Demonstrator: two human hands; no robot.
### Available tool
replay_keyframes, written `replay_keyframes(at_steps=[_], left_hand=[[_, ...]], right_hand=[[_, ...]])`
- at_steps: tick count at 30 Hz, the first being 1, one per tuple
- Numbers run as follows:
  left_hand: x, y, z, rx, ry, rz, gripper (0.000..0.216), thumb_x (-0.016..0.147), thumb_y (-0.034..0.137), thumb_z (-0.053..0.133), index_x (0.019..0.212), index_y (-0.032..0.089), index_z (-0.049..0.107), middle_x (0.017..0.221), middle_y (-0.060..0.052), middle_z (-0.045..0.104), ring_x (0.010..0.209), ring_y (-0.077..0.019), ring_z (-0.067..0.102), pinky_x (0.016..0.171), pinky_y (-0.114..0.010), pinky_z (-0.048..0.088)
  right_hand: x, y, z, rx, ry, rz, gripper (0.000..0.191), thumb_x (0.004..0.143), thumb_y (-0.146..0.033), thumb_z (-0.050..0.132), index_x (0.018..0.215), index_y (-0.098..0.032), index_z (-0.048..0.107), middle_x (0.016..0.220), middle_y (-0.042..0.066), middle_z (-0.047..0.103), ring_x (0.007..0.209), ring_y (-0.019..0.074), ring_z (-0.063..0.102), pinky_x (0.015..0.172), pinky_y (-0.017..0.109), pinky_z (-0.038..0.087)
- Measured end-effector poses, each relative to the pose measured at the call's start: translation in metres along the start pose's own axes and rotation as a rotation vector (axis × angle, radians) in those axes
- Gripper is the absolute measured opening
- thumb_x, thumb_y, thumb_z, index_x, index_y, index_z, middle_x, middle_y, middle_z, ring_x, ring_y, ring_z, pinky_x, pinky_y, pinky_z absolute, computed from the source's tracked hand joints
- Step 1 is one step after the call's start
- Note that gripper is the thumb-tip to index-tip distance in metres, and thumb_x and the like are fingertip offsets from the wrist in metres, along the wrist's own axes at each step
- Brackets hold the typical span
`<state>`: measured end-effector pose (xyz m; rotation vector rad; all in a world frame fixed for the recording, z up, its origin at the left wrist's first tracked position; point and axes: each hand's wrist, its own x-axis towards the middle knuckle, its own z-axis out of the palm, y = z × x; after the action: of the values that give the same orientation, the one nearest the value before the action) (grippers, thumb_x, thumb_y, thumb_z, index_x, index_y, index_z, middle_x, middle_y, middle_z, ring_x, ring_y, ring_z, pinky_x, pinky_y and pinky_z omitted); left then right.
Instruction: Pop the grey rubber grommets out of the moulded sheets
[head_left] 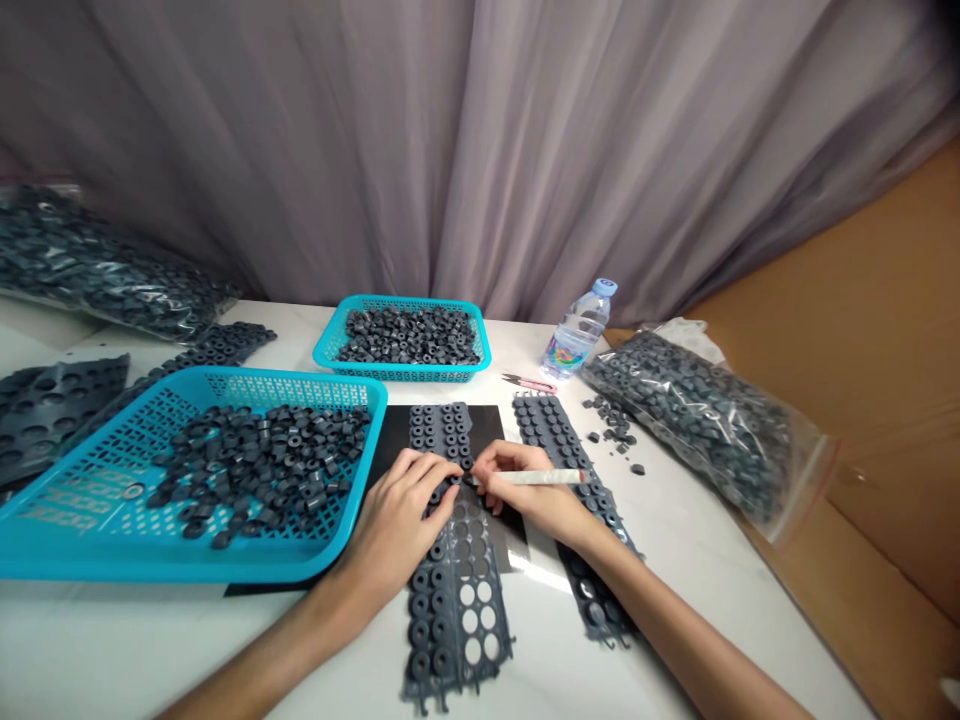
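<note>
A dark grey rubber sheet [480, 580] of round moulded pieces lies lengthwise in front of me. Its near right part has open round holes, while rings still sit along its left side. My left hand [412, 500] is bent over the sheet's middle, thumb and index finger closed at a ring in it. My right hand [525, 490] grips a pen-like tool with a whitish handle [544, 477], its dark tip close to my left fingertips. The exact contact of the tip is hidden by the fingers. Beneath the sheet is a black board [487, 425].
Two blue baskets [375, 430] of loose dark pieces stand left and behind. A second rubber sheet [551, 430] lies right. Further off are pink-handled snips [532, 383], a water bottle [577, 330] and a filled plastic bag [697, 430]. Another bag [97, 260] lies far left.
</note>
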<state>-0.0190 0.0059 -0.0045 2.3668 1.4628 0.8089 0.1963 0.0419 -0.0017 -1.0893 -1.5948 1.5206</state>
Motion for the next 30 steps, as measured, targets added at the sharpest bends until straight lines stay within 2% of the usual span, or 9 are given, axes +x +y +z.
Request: replay_keyframes(at_steps=[8, 16, 19, 24, 26, 30], left_hand=[[0.002, 0.002, -0.002, 0.025, 0.0, 0.01, 0.016, 0.101, 0.022, 0.059, 0.113, 0.027, 0.068, 0.108, -0.002, 0.072, 0.106, -0.0244, 0.061, 0.09, -0.039, 0.054], [0.004, 0.006, -0.003, 0.148, -0.022, 0.103, 0.018, 0.103, 0.017, 0.053, 0.107, 0.023, 0.069, 0.104, -0.003, 0.072, 0.099, -0.0239, 0.063, 0.089, -0.039, 0.052], [0.002, 0.002, 0.001, 0.062, 0.014, 0.059, 0.016, 0.104, 0.018, 0.052, 0.104, 0.023, 0.068, 0.103, -0.001, 0.072, 0.098, -0.0223, 0.065, 0.087, -0.036, 0.052], [0.002, -0.003, 0.002, -0.185, 0.141, -0.186, 0.014, 0.105, 0.025, 0.053, 0.1, 0.023, 0.066, 0.096, 0.0, 0.071, 0.082, -0.0172, 0.068, 0.075, -0.029, 0.053], [0.003, -0.004, 0.0, -0.221, 0.129, -0.178, 0.015, 0.105, 0.027, 0.054, 0.099, 0.023, 0.067, 0.097, -0.001, 0.071, 0.084, -0.0178, 0.067, 0.075, -0.028, 0.053], [0.005, -0.006, -0.001, -0.231, 0.081, -0.117, 0.015, 0.104, 0.025, 0.055, 0.1, 0.024, 0.07, 0.101, -0.001, 0.073, 0.097, -0.0206, 0.064, 0.086, -0.033, 0.051]], right_hand=[[-0.003, -0.01, 0.001, -0.063, -0.013, -0.015, 0.005, 0.084, -0.019, 0.062, 0.087, -0.018, 0.065, 0.074, -0.002, 0.063, 0.06, 0.0118, 0.059, 0.057, 0.022, 0.05], [-0.003, -0.01, 0.003, -0.064, -0.001, -0.013, 0.002, 0.085, -0.019, 0.062, 0.085, -0.018, 0.064, 0.073, -0.002, 0.062, 0.059, 0.0109, 0.058, 0.056, 0.021, 0.049], [-0.003, -0.008, 0.004, -0.074, 0.013, -0.014, 0.003, 0.084, -0.018, 0.061, 0.085, -0.018, 0.063, 0.072, -0.002, 0.063, 0.059, 0.0112, 0.059, 0.056, 0.021, 0.05], [-0.002, -0.004, 0.004, -0.085, 0.023, -0.005, 0.006, 0.082, -0.015, 0.061, 0.085, -0.018, 0.064, 0.072, -0.002, 0.064, 0.06, 0.0116, 0.061, 0.057, 0.021, 0.05], [-0.001, -0.001, 0.004, -0.052, 0.021, -0.006, 0.006, 0.082, -0.015, 0.06, 0.086, -0.018, 0.064, 0.072, -0.002, 0.064, 0.06, 0.0119, 0.062, 0.057, 0.021, 0.051], [0.0, 0.003, 0.002, 0.037, 0.051, -0.025, 0.005, 0.088, -0.022, 0.062, 0.09, -0.017, 0.063, 0.076, 0.001, 0.069, 0.061, 0.0132, 0.066, 0.057, 0.023, 0.054]])
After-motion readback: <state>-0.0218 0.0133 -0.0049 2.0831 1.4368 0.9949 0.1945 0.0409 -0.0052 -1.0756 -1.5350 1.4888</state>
